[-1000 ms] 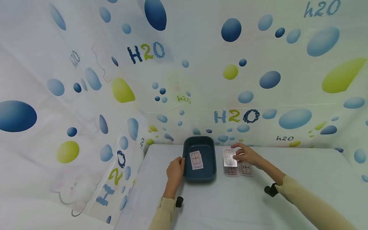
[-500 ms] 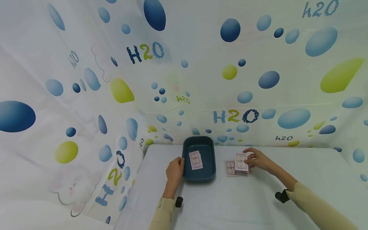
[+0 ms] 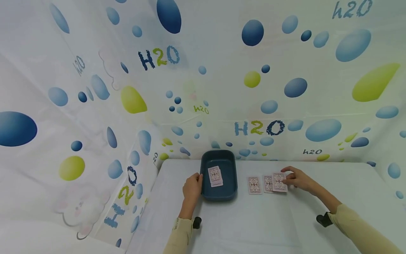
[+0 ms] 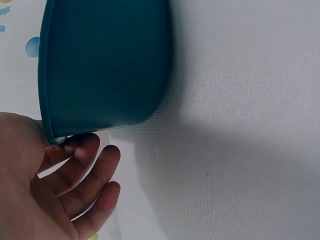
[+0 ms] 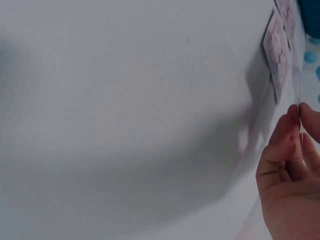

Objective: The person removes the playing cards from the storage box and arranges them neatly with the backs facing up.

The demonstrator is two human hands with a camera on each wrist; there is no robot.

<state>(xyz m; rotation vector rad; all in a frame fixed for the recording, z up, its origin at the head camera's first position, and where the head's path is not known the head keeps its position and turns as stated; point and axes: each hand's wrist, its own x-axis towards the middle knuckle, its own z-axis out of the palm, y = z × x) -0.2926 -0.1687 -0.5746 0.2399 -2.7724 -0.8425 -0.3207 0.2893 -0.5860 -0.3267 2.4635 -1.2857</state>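
My left hand [image 3: 191,188] grips the left rim of a dark teal rectangular tray [image 3: 220,198]; in the left wrist view its fingers curl under the tray's lip. Inside the tray lie overlapping playing cards [image 3: 215,175], patterned backs up. Between thumb and fingers, my right hand [image 3: 299,180] pinches one playing card [image 3: 278,182] by its right edge. This card hangs above the table and partly covers a second card [image 3: 268,184] lying there. Further left, nearer the tray, another card [image 3: 254,186] lies face down. The right wrist view shows the pinch [image 5: 295,180] with the held card nearly edge-on.
A white cloth [image 3: 247,225] covers the table. Behind and to the left hang white sheets [image 3: 222,91] printed with blue and green drops and "H2O" lettering. The tray stands near the table's back edge, left of the loose cards.
My right hand has carried the pinched card to the right, from above the left loose card past the second one. Both loose cards now show. The left hand stays on the tray.
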